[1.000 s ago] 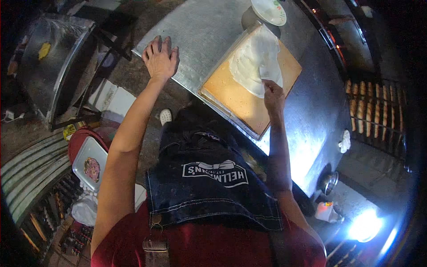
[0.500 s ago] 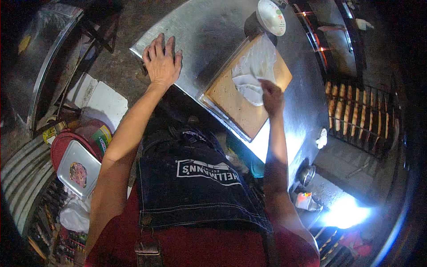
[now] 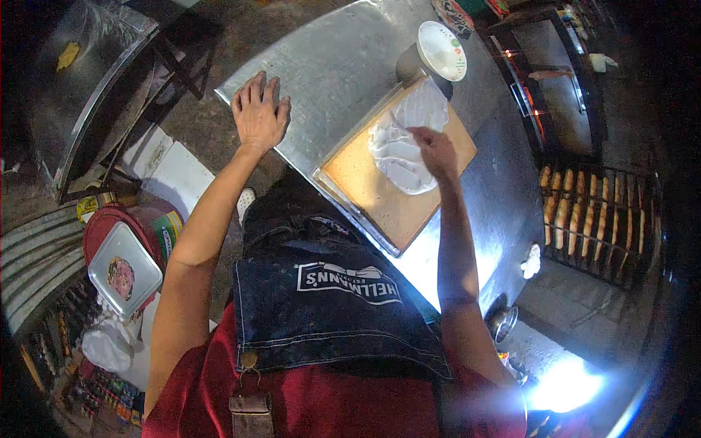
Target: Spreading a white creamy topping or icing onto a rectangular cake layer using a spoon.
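A rectangular golden sponge sheet [image 3: 387, 219] lies in a shallow tray on the steel table [image 3: 321, 66], with white cream [image 3: 401, 168] spread over its upper middle. My right hand [image 3: 438, 153] is closed on a spreading tool over the cream; the tool's shape is hard to make out. My left hand [image 3: 260, 117] rests near the table's left edge, fingers apart and holding nothing. A white patterned bowl [image 3: 442, 50] sits on the table beyond the sheet.
Long bread rolls [image 3: 591, 219] fill a rack at the right. A steel tray stand [image 3: 95, 87] is at upper left. Below it are a red bucket [image 3: 102, 226] with a plastic tray [image 3: 124, 274] on top. A metal bowl [image 3: 504, 321] and a bright lamp [image 3: 562, 383] are at lower right.
My right hand has moved the tool up and leftward across the cream, changing its ridges and outline. My left hand stays at the table edge. The view has shifted slightly.
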`<state>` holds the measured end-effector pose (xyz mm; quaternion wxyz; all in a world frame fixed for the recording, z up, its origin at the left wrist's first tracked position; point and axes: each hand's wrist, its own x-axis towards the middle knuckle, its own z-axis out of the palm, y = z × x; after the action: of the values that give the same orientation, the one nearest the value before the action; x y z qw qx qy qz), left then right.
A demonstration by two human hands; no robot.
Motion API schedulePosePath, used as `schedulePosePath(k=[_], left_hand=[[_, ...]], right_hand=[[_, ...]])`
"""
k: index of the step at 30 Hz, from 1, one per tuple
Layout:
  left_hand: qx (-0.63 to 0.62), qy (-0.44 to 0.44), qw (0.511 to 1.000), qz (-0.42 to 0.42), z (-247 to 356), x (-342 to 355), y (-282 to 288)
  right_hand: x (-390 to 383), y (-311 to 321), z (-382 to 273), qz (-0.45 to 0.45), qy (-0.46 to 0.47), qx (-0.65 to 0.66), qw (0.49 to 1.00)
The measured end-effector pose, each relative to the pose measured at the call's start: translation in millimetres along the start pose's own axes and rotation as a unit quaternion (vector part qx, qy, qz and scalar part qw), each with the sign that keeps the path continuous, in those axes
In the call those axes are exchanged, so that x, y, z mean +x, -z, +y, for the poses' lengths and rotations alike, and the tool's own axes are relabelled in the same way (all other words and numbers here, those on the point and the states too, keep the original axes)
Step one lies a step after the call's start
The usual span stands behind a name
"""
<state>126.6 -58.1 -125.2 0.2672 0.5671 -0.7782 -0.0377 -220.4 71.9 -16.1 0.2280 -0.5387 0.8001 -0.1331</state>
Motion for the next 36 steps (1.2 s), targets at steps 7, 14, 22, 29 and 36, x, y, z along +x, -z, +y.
schedulePosePath(k=[7,14,22,29,36], left_hand=[[-0.003,0.011,1.0,-0.013,1,0,1],[-0.014,0.014,1.0,-0.012,0,2,4],[0.002,0.002,1.0,-0.029,4,3,3],[-0.002,0.005,1.0,-0.012,0,1,3],[-0.004,-0.006,1.0,-0.003,3,2,1]], right_hand=[[40,29,15,0.037,-0.035,-0.081,0.995],[-30,-24,-48,-0.045,-0.087,-0.08,0.992],[44,32,23,0.08,-0.014,-0.051,0.995],[-2,-26,-12,-0.048,-0.027,-0.03,0.998],[-6,11,42,0.04,-0.053,0.104,0.992]])
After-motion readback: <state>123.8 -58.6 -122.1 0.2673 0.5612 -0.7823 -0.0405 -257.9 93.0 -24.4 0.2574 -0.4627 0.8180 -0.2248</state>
